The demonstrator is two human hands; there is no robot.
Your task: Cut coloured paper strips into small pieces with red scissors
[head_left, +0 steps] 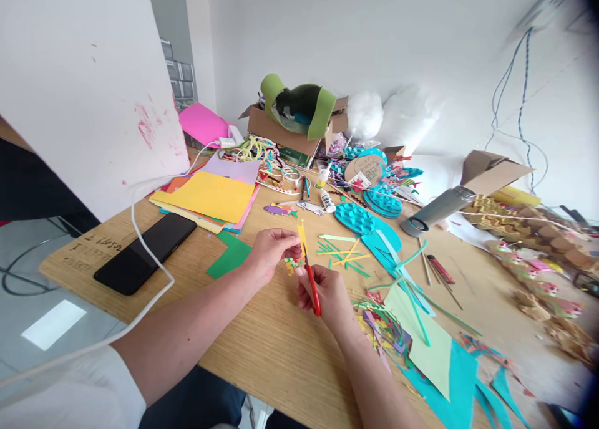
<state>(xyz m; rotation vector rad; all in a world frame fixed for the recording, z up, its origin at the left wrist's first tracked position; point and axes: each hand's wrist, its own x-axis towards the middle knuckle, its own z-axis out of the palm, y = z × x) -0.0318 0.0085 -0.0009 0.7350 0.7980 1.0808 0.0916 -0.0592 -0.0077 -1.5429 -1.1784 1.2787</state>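
My left hand (274,254) pinches a narrow strip of yellow paper (302,231), which points up and away from me. In my right hand (330,292) is a pair of red-handled scissors (312,289), its blades up against the strip. Whether the blades are apart or together is too small to tell. Just below my fingertips, small bits of cut paper (291,267) lie on the table. Thin green and yellow paper strips (346,254) are scattered to the right of the scissors. A green sheet (229,256) lies left of my left hand.
A black phone (146,252) and a white cable (140,226) lie on the left, beside stacked coloured paper (206,195). White bottles (327,200), a grey flask (437,211) and blue paper shapes (355,218) stand or lie farther back. Paper scraps (381,329) sit near my right forearm.
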